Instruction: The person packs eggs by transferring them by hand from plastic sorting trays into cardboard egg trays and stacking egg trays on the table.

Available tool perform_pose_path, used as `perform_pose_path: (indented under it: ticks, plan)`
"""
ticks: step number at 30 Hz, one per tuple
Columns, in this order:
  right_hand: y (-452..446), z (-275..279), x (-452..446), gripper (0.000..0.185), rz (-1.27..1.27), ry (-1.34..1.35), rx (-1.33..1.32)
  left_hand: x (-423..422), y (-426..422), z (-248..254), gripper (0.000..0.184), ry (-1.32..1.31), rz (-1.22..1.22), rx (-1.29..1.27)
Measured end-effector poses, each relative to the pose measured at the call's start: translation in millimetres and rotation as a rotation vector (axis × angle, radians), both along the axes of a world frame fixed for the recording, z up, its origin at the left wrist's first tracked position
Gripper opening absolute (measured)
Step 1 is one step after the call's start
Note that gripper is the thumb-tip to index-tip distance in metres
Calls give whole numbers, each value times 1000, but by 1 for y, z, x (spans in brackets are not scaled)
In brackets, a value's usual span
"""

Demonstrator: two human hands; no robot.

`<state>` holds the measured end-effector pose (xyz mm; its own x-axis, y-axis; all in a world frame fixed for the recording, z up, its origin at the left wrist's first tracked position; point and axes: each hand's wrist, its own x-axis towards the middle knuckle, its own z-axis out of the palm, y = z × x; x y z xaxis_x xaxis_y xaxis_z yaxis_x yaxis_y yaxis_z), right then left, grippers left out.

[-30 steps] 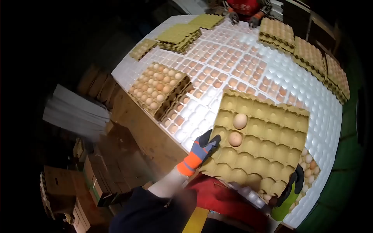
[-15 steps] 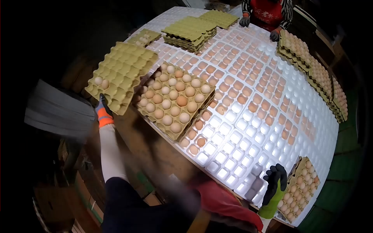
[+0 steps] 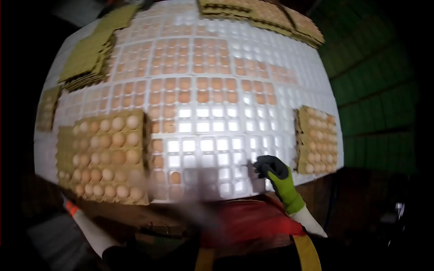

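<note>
My left hand (image 3: 68, 204), in a glove with an orange cuff, is at the near edge of a mostly bare pulp egg tray (image 3: 65, 144). Its fingers are dark and partly hidden; they appear closed on that edge. A couple of eggs sit at this tray's near end. Right beside it is a pulp tray full of eggs (image 3: 106, 156), blurred. My right hand (image 3: 275, 170), in a black and green glove, hovers over white plastic cups near the front edge. Its fingers are loosely bent and apart, with nothing visible in them.
White moulded egg packs (image 3: 217, 92) cover the table, many cups filled with brown eggs. A full egg tray (image 3: 317, 140) lies right of my right hand. Stacked pulp trays (image 3: 86, 58) stand at left, and more egg-filled trays (image 3: 271, 16) line the far edge.
My view has swung right and down. The mostly bare tray at my left hand now appears close beside the full egg tray. My right hand's fingers are more bent than before.
</note>
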<state>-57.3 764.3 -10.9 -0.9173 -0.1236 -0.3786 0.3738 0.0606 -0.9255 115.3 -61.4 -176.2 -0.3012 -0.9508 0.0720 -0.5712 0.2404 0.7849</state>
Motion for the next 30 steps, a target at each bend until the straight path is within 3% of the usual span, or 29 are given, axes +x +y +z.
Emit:
perform_pose_path:
  ticks: [3,7,9,11,12,13,14,16,17,18,19,20,23,24,25,26,28,30]
  plan:
    - [11,5,7,25,46,47,62,-22,9,35,52,-91,-14,-287]
    - [46,-4,13,21,-18,97,70,-41,106,147,48,111,-15,-773]
    - [82,0,8,22,111,234,428,-60,178,188,46,238,-189,-853]
    - [132,10,9,23,-18,287,509,-91,266,189,45,331,-539,-693]
    - [165,17,8,21,-30,364,741,-117,321,177,44,321,-727,-526]
    - [202,20,5,19,-10,442,860,-141,359,158,38,168,-845,-285]
    - [232,32,4,23,-58,353,844,-163,484,170,36,170,-984,-404]
    - [274,29,8,26,-137,311,697,-175,617,149,28,170,-1188,-37]
    - [287,27,8,29,70,370,917,-183,680,151,32,235,-1433,71]
    - [300,22,8,33,286,434,1131,-186,740,155,34,112,-1584,-93]
    - [307,1,11,36,433,564,1258,-187,782,151,37,164,-1727,4]
    - [306,-12,13,36,452,629,1263,-191,822,143,38,255,-1862,-158]
    - [325,-20,5,42,549,582,1140,-184,903,134,43,-53,-1847,-325]
    - [336,-21,5,47,472,647,923,-180,916,134,44,-151,-1823,-423]
    - [346,-22,3,51,386,705,710,-178,925,133,44,-192,-1794,-428]
    - [356,-21,-3,51,386,722,689,-176,929,130,44,-206,-1779,-449]
    - [372,-12,-13,57,122,546,206,-168,931,121,44,-64,-1643,-251]
    - [362,-2,-25,61,131,571,268,-159,925,116,39,-54,-1609,-189]
